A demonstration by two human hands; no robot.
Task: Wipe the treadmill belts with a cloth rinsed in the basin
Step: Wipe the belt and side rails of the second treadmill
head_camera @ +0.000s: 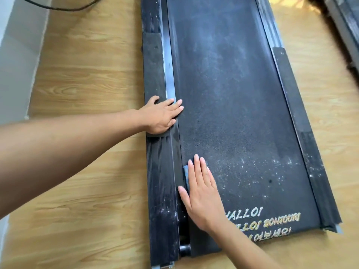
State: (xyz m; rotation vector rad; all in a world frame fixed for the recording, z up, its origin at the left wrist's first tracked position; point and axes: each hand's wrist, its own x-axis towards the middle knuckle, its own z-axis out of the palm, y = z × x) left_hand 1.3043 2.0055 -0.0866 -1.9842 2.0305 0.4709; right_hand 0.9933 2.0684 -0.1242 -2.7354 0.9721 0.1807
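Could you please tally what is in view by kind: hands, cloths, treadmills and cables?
Hands: 2, left hand, right hand
Cloth: 1
Treadmills: 2, near treadmill, far treadmill partly in view
Cable: 1
Total: 6

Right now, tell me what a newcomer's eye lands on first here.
The dusty black treadmill belt fills the centre, gold lettering at its near end. The right hand presses a blue cloth flat at the belt's near left edge; the left hand rests on the left rail.

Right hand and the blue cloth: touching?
Touching. The head view shows the right hand lying flat on the blue cloth, pressing it onto the treadmill belt.
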